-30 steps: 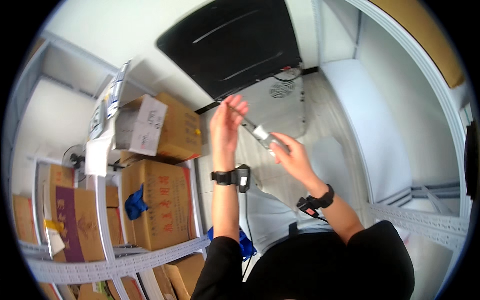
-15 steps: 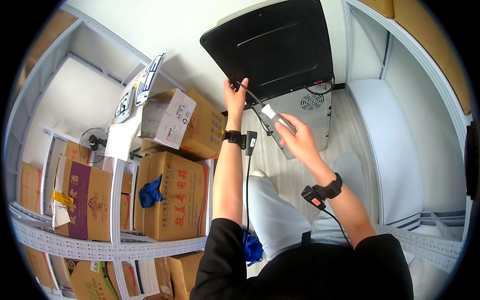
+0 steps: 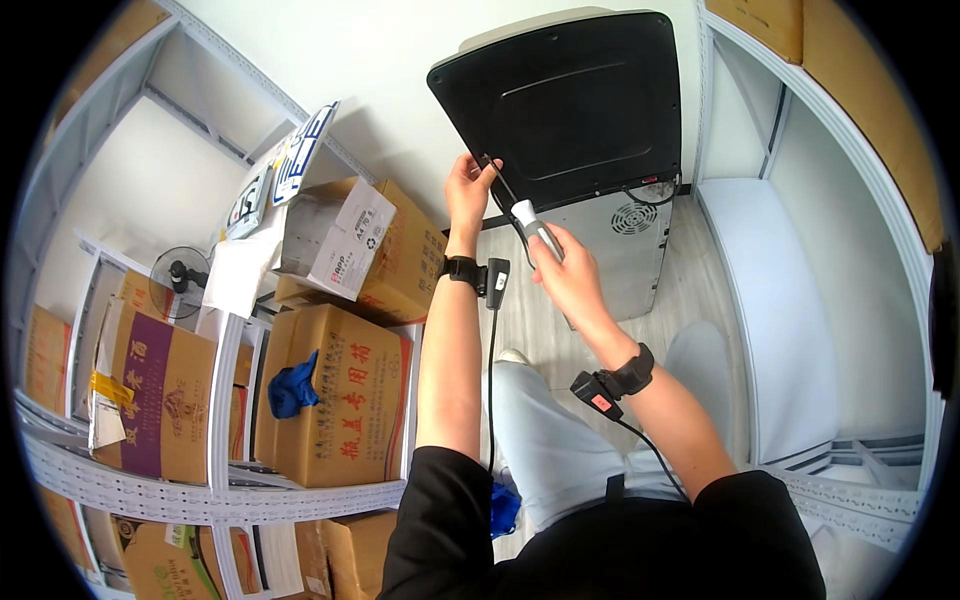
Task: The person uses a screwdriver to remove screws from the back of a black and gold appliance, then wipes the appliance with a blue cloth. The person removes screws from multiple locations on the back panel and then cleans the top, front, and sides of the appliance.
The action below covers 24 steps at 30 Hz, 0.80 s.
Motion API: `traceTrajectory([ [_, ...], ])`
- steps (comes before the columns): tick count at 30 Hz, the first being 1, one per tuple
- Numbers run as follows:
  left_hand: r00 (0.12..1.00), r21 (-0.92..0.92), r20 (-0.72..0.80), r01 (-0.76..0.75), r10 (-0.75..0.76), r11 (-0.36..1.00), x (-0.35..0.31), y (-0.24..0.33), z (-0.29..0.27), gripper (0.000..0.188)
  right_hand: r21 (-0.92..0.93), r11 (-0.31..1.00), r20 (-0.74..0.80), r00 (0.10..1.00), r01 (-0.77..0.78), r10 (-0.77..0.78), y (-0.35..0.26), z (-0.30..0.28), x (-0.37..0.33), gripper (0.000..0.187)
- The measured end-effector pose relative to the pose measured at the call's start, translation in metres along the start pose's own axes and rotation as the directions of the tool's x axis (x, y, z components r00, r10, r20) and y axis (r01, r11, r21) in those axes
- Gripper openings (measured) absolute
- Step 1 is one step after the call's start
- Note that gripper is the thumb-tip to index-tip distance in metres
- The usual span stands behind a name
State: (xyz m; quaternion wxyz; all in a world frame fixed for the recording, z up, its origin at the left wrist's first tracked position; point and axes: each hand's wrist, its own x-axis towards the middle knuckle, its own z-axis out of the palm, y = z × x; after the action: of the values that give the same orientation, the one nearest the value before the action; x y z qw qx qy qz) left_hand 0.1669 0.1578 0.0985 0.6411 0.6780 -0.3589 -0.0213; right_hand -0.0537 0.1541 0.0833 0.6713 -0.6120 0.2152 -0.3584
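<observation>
My right hand [image 3: 570, 275] is wrapped round the grey and white handle of a screwdriver [image 3: 539, 231], whose thin shaft slants up and left. Its tip meets the lower left corner of a black panel [image 3: 590, 105], on the upper part of a machine with a grey metal body [image 3: 625, 265]. At that corner my left hand [image 3: 467, 195] is closed, thumb and fingers pinched around the screwdriver's tip. Whatever else those fingers hold is too small to make out. A black cable runs along the panel's lower edge.
Metal shelving [image 3: 130, 495] with cardboard boxes [image 3: 335, 395] stands at my left, a blue cloth [image 3: 293, 385] on one box. A small fan [image 3: 180, 282] sits behind. Pale shelving [image 3: 775, 300] rises on the right. Cables [image 3: 491, 390] hang from both wrist straps.
The view has shifted, so the machine appears farther right. My right hand and the screwdriver have come slightly closer to my left hand, which stays pinched at the panel corner.
</observation>
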Motion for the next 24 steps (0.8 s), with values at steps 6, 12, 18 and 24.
traceTrajectory([
  [6, 1.000, -0.009, 0.009, -0.015, 0.015, 1.000, 0.003, -0.004, -0.002, 0.027, 0.053, 0.992, 0.023, 0.994, -0.112, 0.111, -0.004, 0.013, 0.003, 0.040],
  [12, 0.997, 0.030, 0.065, 0.031, -0.033, 0.999, 0.010, -0.006, -0.009, 0.028, 0.281, 0.935, 0.164, 0.971, -0.217, 0.176, -0.014, 0.020, -0.005, 0.038],
  [18, 0.997, -0.006, 0.069, 0.043, -0.043, 0.999, 0.009, -0.004, -0.008, 0.027, 0.413, 0.873, 0.179, 0.963, -0.258, 0.200, -0.019, 0.021, -0.007, 0.035],
  [24, 0.995, -0.061, 0.083, 0.068, -0.063, 0.996, 0.008, -0.004, -0.007, 0.028, 0.450, 0.848, 0.223, 0.955, -0.280, 0.197, -0.022, 0.019, -0.001, 0.034],
])
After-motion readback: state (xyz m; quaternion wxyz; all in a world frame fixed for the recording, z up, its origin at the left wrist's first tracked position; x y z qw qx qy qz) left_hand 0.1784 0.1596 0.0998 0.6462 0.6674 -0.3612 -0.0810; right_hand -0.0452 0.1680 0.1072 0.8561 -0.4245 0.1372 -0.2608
